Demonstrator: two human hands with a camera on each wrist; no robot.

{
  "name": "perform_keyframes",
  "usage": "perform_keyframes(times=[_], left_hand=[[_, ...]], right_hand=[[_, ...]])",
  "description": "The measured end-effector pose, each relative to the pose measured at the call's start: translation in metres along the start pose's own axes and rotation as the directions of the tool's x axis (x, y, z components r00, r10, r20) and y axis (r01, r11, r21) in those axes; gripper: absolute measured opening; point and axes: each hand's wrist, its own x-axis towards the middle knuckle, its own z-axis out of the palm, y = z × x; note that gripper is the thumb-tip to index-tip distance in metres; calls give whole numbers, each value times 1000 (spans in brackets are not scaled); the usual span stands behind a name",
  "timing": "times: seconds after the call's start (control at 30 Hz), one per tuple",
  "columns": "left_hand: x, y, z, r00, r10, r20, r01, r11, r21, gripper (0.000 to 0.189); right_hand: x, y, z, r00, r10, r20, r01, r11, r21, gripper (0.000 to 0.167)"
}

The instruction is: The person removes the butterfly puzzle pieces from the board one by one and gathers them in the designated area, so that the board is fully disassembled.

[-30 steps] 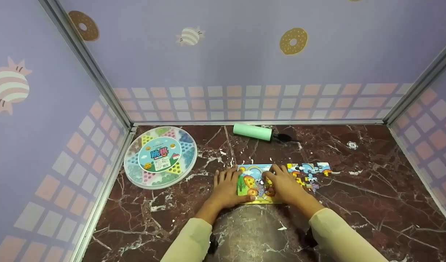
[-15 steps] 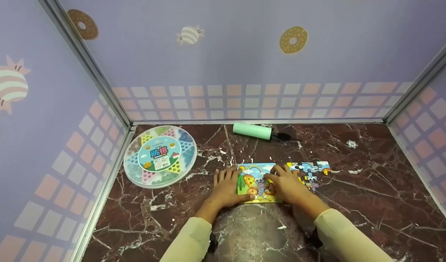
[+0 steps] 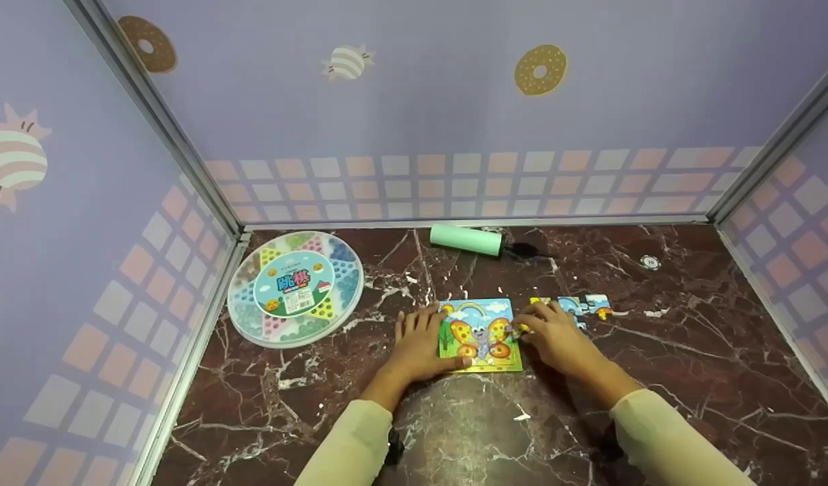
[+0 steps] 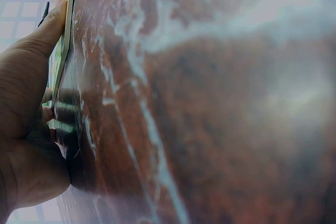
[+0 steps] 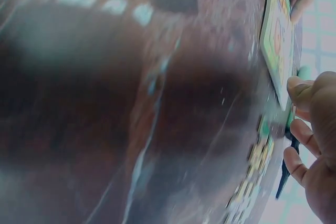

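A square butterfly jigsaw puzzle [image 3: 483, 337] lies flat on the marble tabletop. My left hand [image 3: 417, 347] rests along its left side, with the thumb [image 4: 50, 24] on its front edge and the other fingers spread. Just past the puzzle's right edge, my right hand [image 3: 559, 341] pinches a small yellow and grey puzzle piece [image 3: 519, 330] between thumb and fingertips. Several loose puzzle pieces [image 3: 596, 304] lie to the right, partly covered by that hand. In the right wrist view the held piece is mostly hidden by the fingers.
On the left lies a round Chinese checkers box [image 3: 296, 290]. A mint green hand pump [image 3: 466, 240] with a black end lies behind the puzzle, near the back wall. A small round chip [image 3: 650, 262] is at the back right.
My right hand has moved right, off the puzzle's surface, uncovering its right part and covering some loose pieces. The left hand has stayed in place.
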Motion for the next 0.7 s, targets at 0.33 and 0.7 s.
perform_keyframes(times=[0.33,0.7], left_hand=[[4,-8,9,1000,11,-18,-11,999,-32,114],[6,-11,12,1000,7,-15,-8,999,-42,115]], right_hand=[[-31,37,-22,998,50,-38,-50,999,5,48],[-69,70,-45,986,153,-63,-155,987,-30,40]])
